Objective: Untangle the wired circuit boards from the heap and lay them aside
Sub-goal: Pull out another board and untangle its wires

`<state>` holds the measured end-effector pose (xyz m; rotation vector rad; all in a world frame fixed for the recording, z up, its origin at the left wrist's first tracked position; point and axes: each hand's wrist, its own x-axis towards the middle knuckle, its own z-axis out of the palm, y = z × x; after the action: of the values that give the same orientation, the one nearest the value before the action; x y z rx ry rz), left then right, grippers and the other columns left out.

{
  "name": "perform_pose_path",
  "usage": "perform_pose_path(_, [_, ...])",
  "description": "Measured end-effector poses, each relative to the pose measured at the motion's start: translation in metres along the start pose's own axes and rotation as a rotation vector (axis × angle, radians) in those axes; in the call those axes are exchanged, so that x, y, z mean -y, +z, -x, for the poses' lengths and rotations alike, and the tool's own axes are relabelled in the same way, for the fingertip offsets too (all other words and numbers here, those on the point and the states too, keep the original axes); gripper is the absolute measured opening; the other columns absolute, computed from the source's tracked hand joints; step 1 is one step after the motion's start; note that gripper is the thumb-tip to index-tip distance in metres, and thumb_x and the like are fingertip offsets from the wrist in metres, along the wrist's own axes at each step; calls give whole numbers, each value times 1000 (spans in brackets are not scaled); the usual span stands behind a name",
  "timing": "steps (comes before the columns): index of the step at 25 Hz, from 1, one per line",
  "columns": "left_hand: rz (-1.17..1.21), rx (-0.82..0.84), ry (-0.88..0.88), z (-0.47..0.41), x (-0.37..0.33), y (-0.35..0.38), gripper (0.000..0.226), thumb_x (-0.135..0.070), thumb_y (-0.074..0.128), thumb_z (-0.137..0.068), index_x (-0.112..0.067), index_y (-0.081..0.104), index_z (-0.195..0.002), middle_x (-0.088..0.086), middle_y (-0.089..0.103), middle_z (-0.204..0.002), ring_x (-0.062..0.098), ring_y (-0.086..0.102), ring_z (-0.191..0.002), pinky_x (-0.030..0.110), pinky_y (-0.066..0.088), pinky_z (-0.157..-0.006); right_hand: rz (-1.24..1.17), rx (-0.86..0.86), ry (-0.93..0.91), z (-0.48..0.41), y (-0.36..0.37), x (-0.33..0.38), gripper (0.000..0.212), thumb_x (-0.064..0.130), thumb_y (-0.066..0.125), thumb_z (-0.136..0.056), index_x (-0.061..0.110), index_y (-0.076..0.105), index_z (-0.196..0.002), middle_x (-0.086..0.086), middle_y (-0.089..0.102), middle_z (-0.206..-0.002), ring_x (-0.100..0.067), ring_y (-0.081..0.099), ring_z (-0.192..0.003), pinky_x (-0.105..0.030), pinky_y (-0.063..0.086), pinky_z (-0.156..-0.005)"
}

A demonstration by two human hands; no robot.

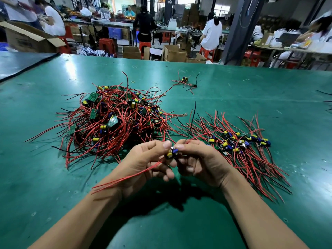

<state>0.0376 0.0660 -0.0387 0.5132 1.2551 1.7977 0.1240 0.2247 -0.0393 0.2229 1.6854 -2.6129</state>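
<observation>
A tangled heap (115,121) of small green circuit boards with red and black wires lies on the green table (233,83), left of centre. To the right, a row of separated boards (240,141) lies with wires fanned out. Between them, near me, my left hand (143,162) and my right hand (199,162) together pinch one small circuit board (171,153) with a yellow capacitor and blue part. Its red wires trail down-left across my left wrist.
A small separate cluster of wired boards (186,82) lies farther back on the table. A yellow rubber band (133,81) sits behind the heap. Beyond the table edge are cardboard boxes (172,53), red stools and several seated people.
</observation>
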Motion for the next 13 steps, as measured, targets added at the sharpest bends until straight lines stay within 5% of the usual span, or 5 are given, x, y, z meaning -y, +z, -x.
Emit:
perform_pose_path(5, [-108, -131, 121, -1, 10, 0, 29, -23, 83, -68, -12, 61, -83, 19, 74, -86, 28, 71, -68, 30, 58, -60, 152, -94, -9, -12, -5, -10, 20, 39, 81, -74, 22, 71, -78, 3, 61, -72, -10, 54, -59, -21, 35, -54])
perform_pose_path(10, [-159, -176, 155, -2, 14, -1, 29, -16, 80, -67, -6, 59, -85, 24, 65, -79, 21, 67, -63, 28, 57, -55, 198, -112, -31, -14, -7, -13, 37, 48, 88, -67, 18, 75, -83, -3, 68, -73, -14, 60, -61, -26, 48, -60])
perform_pose_path(13, [-251, -139, 128, -3, 19, 0, 34, -17, 81, -65, -3, 58, -84, 28, 63, -76, 21, 63, -59, 28, 54, -53, 225, -194, -29, -13, -6, -16, 33, 44, 89, -69, 19, 72, -81, -16, 55, -78, -21, 48, -66, -32, 40, -64])
